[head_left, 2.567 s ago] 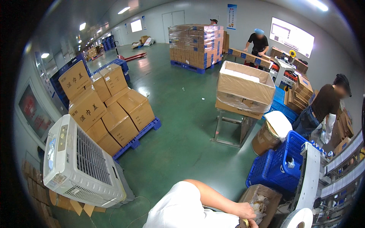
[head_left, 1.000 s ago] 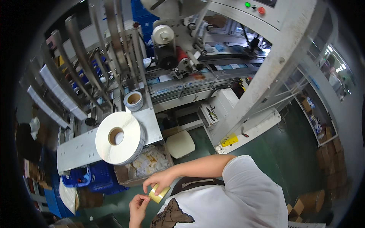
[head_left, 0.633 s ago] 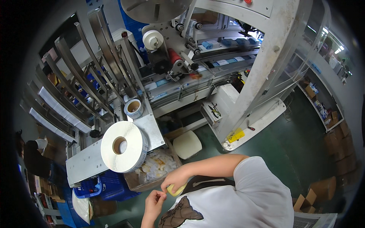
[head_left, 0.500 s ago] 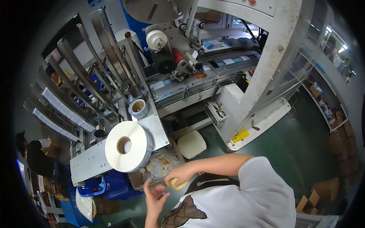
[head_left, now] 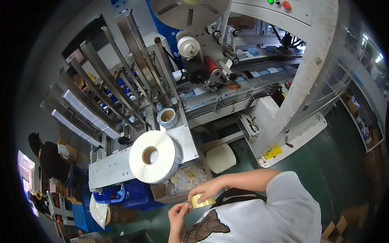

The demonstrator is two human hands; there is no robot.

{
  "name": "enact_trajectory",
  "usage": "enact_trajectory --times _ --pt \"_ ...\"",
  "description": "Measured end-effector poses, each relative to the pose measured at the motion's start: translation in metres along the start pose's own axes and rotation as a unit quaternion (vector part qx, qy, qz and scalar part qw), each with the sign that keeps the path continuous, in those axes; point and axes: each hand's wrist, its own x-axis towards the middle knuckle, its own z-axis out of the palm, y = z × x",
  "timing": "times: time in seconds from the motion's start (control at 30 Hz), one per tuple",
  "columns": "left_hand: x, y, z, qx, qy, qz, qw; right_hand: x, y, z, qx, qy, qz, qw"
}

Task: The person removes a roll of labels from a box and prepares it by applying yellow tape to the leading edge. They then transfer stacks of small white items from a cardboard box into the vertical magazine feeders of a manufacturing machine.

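A roll of yellowish tape (head_left: 202,202) is gripped in my right hand (head_left: 206,189), its fingers curled over the top, close to my body. My left hand (head_left: 178,214) is closed in a pinch right beside the roll's left side. Whatever sits between those left fingertips is too small to make out. Just beyond both hands stands an open carton (head_left: 187,178) filled with crumpled, pale scraps.
A large white label roll (head_left: 139,162) lies on a metal plate (head_left: 188,141) ahead, with a smaller roll (head_left: 166,117) behind it. Beyond runs a conveyor (head_left: 227,95). A stool (head_left: 221,158) stands right of the carton; blue baskets (head_left: 137,196) sit left. Another person (head_left: 56,160) is far left.
My left hand has gone from spread fingers to a pinch and come up against the tape roll. More of the roll shows in my right hand. The whole view has shifted.
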Motion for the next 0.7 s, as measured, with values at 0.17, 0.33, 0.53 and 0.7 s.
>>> enact_trajectory --times 0.17,0.33,0.53,0.7 --pt "-0.003 -0.005 0.001 0.021 -0.006 0.045 0.999 -0.004 -0.019 -0.009 -0.146 0.016 0.056 0.988" --pt "-0.009 0.018 0.004 0.131 0.034 0.151 0.979 -0.008 -0.067 -0.016 -0.347 0.091 0.079 0.930" --pt "-0.017 0.070 0.003 0.242 0.042 0.244 0.938 -0.018 -0.104 -0.036 -0.411 0.194 0.016 0.891" --pt "-0.025 0.124 -0.004 0.104 -0.026 0.169 0.980 -0.028 -0.140 -0.067 -0.111 0.089 -0.013 0.990"
